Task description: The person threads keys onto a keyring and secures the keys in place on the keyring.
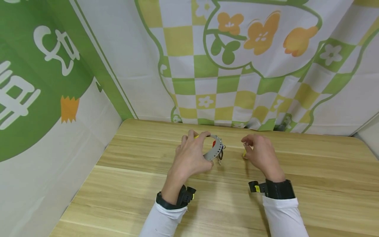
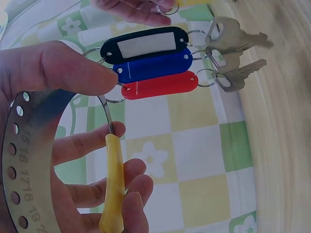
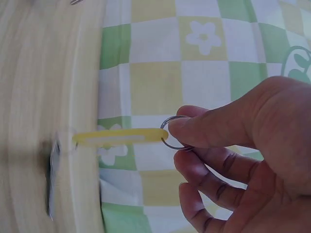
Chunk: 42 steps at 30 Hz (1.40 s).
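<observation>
My left hand [image 1: 190, 158] grips a large grey metal key ring [image 1: 212, 153] with a row of numbered holes, its thumb on the band. The yellow handle [image 2: 113, 179] passes along the curled fingers. From the ring hang a black key tag [image 2: 146, 44], a blue key tag [image 2: 156, 65] and a red key tag [image 2: 163, 85], each with a key. To the right, my right hand [image 1: 263, 154] pinches a small split ring [image 3: 170, 145] between thumb and fingers. A yellow key tag [image 3: 119, 137] hangs from it, with a blurred key [image 3: 52, 182] at its far end.
Both hands are over a light wooden table [image 1: 130, 191]. A checkered, flower-printed curtain [image 1: 207, 85] hangs behind its back edge, and a green and white printed cloth [image 1: 35, 98] covers the left side. Each wrist wears a black camera strap [image 1: 279, 189].
</observation>
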Available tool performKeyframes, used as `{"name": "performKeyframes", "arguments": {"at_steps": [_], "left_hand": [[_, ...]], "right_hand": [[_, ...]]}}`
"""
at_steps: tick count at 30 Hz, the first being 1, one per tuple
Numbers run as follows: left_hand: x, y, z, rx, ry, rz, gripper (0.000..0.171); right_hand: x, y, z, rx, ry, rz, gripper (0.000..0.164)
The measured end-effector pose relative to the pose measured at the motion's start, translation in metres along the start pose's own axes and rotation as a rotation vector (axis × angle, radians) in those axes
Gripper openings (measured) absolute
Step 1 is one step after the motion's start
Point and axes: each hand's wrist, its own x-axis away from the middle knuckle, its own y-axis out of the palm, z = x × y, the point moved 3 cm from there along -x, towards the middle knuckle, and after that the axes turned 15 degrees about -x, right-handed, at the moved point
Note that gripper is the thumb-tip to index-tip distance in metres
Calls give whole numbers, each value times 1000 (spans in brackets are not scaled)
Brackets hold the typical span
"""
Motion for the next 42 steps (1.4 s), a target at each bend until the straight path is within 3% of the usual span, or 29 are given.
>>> {"name": "performKeyframes", "arguments": {"at_steps": [28,42], "left_hand": [[0,2,1,-5,7,8,86],[0,3,1,-11,-2,7,86]], "right_hand": [[0,-7,-22,-102,-135,117,9],[0,-6,-26,-205,-86,132,8]]}}
